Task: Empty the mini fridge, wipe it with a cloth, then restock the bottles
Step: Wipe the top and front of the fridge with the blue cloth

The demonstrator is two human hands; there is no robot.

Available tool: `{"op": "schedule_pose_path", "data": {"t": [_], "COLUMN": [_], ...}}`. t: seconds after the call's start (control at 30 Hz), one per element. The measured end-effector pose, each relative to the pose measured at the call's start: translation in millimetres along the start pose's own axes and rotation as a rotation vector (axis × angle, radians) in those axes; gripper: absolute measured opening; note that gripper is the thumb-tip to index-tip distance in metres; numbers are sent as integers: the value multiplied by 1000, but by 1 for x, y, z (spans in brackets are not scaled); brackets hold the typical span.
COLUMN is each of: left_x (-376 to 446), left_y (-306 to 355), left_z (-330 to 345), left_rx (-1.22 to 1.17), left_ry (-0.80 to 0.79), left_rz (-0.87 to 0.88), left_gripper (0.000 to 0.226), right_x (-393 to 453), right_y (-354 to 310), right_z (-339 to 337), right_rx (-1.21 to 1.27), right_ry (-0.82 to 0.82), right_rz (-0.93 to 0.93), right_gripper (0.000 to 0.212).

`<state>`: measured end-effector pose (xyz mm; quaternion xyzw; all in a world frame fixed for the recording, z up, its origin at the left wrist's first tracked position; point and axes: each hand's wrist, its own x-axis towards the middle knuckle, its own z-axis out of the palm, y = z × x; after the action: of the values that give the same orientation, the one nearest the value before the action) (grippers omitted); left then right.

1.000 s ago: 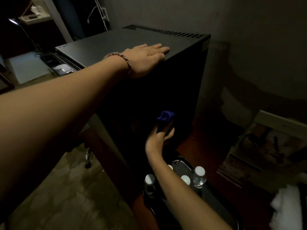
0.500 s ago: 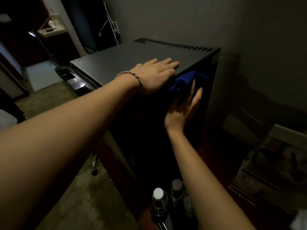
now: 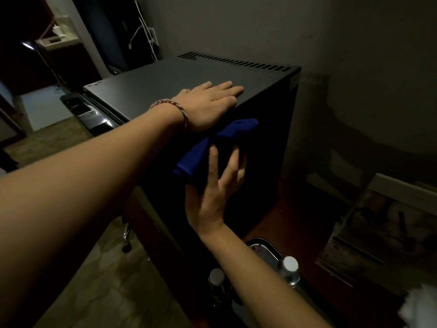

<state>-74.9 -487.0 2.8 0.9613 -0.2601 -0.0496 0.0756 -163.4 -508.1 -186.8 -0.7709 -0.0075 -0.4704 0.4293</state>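
The bottles [image 3: 289, 268] are seen only as caps — their bodies are lost in shadow behind the right forearm. The blue cloth [image 3: 196, 157] is partly covered by the right hand [image 3: 214, 188]. The fridge [image 3: 165, 84] interior is hidden — its door is cut short at the left.

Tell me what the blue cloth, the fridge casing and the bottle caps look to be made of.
Blue cloth: soft fabric, probably microfibre; it bunches and folds under the right hand.
Fridge casing: matte black, likely painted sheet metal; flat panel with punched vent slots.
Bottle caps: pale, smooth, probably plastic; too dim to be sure.
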Motion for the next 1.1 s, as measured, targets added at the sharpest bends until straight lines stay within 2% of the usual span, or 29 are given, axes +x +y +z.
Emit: {"op": "schedule_pose_path", "data": {"t": [0.13, 0.27, 0.4, 0.5, 0.6, 0.67, 0.77, 0.93, 1.1], "left_x": [-3, -2, -3, -6, -6, -7, -7, -8, -8], "left_y": [4, 2, 1, 5, 5, 4, 3, 5, 5], "left_z": [-2, -4, -1, -1, -2, -2, -3, -2, -2], "left_rx": [-11, -21, -9, 12, 13, 12, 14, 22, 19], "left_ry": [-8, -9, -1, 6, -2, -8, -11, -1, 2], "left_rz": [-9, 13, 11, -2, -9, -5, -1, 2, -1], "left_gripper": [72, 72, 66, 47, 46, 47, 47, 47, 47], "right_x": [14, 45, 84, 120, 153, 170, 190, 199, 168], "right_y": [6, 31, 53, 63, 69, 81, 110, 156, 173], "right_z": [0, 4, 0, -10, -23, -27, -23, -10, -3], "right_rx": [12, -2, -57, -75, 9, 140, 211, 183, 240], "right_ry": [61, 133, 134, 127, 77, 76, 116, 163, 195], "right_rz": [-90, -77, -43, 65, 214, 294, 358, 513, 658], "right_gripper": [59, 61, 56, 63, 75, 69, 56, 63, 65]}}
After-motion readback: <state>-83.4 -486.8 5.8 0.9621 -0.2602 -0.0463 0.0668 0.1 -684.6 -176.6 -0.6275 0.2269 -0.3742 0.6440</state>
